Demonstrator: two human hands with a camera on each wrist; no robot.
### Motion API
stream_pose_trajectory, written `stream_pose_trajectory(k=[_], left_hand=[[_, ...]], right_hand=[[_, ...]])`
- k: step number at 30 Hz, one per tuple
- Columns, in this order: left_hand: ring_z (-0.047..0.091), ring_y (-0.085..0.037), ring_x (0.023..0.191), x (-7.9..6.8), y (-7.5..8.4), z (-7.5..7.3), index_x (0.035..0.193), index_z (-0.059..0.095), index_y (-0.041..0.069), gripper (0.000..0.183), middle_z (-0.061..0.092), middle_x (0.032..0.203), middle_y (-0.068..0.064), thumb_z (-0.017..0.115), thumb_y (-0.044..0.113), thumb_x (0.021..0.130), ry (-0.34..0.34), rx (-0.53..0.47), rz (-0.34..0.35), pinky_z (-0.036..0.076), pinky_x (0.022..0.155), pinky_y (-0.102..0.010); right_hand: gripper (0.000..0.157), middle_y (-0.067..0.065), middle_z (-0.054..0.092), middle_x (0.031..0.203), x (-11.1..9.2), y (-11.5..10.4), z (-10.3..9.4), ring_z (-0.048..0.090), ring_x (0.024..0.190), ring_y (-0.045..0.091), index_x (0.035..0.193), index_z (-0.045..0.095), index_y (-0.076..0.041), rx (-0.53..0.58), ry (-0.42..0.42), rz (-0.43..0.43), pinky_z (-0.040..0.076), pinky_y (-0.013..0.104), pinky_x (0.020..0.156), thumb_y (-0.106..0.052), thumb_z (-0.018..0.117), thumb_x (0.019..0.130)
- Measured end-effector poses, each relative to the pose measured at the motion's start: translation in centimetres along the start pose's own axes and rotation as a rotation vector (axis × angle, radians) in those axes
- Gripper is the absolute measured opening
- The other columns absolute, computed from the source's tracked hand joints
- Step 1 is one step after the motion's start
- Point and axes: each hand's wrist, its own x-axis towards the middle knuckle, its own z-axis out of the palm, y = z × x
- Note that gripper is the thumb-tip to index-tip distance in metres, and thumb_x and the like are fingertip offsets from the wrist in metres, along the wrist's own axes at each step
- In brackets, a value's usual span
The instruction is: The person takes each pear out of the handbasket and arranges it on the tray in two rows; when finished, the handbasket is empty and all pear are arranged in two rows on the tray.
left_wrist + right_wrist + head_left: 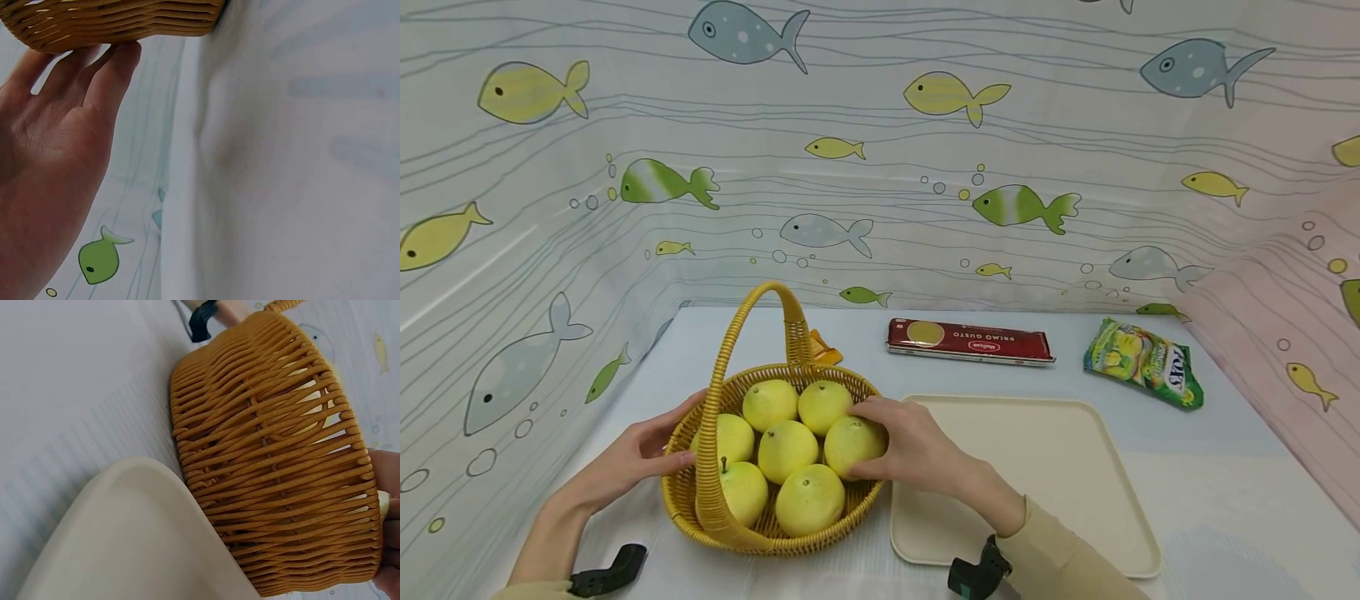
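A golden wicker basket (790, 546) with a tall arched handle holds several round yellow-green fruits (787, 451), which look like apples or round pears. My right hand (917, 442) holds the rightmost yellow-green fruit (853, 445), fingers over its far side and thumb at its near side, while the fruit sits inside the basket. At the basket's left rim is my left hand (658, 442), its thumb laid over the edge and other fingers partly hidden behind the rim. In the left wrist view that hand (56, 131) touches the basket's woven side (125, 25).
A cream tray (1030, 475) lies right of the basket, close to its side. Behind it are a red PRIMO GUSTO pack (970, 342) and a green FOX'S candy bag (1144, 363). An orange packet (825, 348) lies partly hidden behind the basket. Fish-print cloth (880, 167) surrounds the table.
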Motion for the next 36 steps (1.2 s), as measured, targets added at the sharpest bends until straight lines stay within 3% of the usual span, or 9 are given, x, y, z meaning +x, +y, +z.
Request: stream_pose_trajectory(k=[7, 27, 36], left_hand=[[0.031, 0.017, 0.136, 0.0, 0.2, 0.0, 0.16, 0.025, 0.023, 0.075, 0.024, 0.164, 0.013, 0.06, 0.003, 0.098, 0.007, 0.038, 0.004, 0.037, 0.101, -0.008], [0.03, 0.016, 0.137, 0.0, 0.0, 0.1, 0.16, 0.024, 0.025, 0.075, 0.023, 0.165, 0.011, 0.06, 0.003, 0.098, 0.008, 0.02, -0.006, 0.038, 0.101, -0.009], [0.033, 0.015, 0.136, 0.1, 0.1, 0.2, 0.161, 0.022, 0.02, 0.076, 0.022, 0.165, 0.012, 0.059, 0.0, 0.097, -0.003, -0.017, 0.003, 0.04, 0.102, -0.011]], right_hand=[[0.062, 0.002, 0.072, 0.117, 0.0, 0.0, -0.2, 0.067, 0.1, 0.011, 0.127, 0.067, -0.007, 0.006, 0.01, 0.002, 0.055, 0.028, 0.087, -0.031, 0.089, 0.075], [0.061, 0.001, 0.074, 0.115, 0.1, -0.1, -0.5, 0.067, 0.095, 0.009, 0.128, 0.067, -0.01, 0.023, 0.005, 0.049, 0.055, 0.025, 0.082, -0.035, 0.088, 0.076], [0.065, 0.004, 0.074, 0.114, 0.0, -0.4, -1.0, 0.065, 0.089, 0.007, 0.131, 0.066, -0.008, 0.048, 0.017, 0.046, 0.057, 0.027, 0.081, -0.034, 0.088, 0.076]])
